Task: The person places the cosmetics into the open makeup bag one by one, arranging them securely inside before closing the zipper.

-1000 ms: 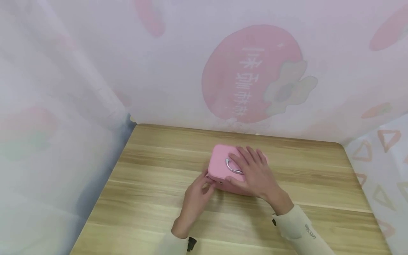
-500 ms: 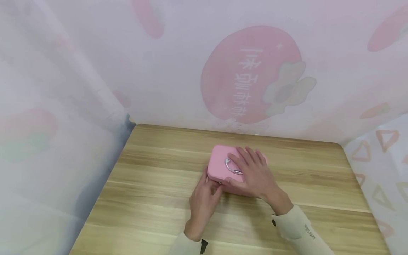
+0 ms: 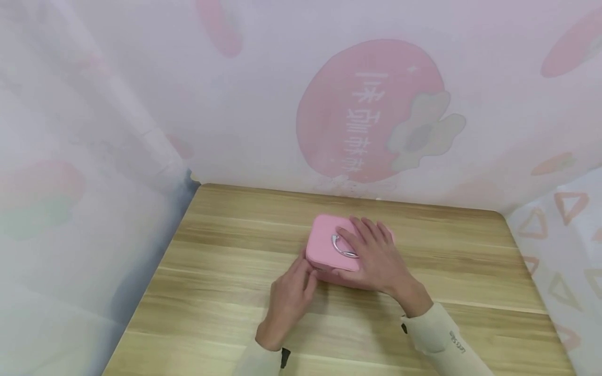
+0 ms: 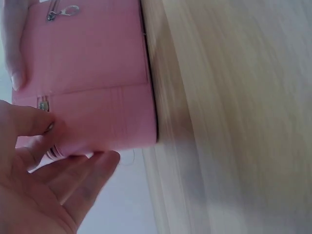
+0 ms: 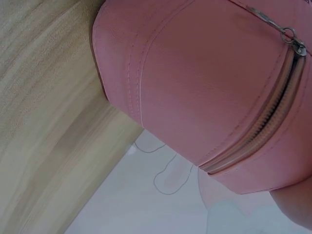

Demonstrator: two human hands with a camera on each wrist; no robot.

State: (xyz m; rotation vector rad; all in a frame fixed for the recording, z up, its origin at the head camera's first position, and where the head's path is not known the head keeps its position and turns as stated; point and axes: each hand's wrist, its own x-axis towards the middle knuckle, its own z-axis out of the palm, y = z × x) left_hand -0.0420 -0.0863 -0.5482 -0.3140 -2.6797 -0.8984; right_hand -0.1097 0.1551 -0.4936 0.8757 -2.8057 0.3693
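In the head view, a pink zip-up case with a curved silver handle on its lid stands on the wooden table. My right hand lies spread over the right half of the lid and presses on it. At the front left corner, my left hand has its thumb and index finger at the zip. In the left wrist view they pinch a small metal pull below a zip slider, other fingers behind the corner. A second slider with its pull shows in the right wrist view, beside parted zip teeth.
The wooden table reaches to a pale printed sheet at the back, with similar sheets at both sides. The case sits toward the table's far half.
My left hand first slid right along the front edge, then came back left to the corner. The right hand and the case have stayed in place.
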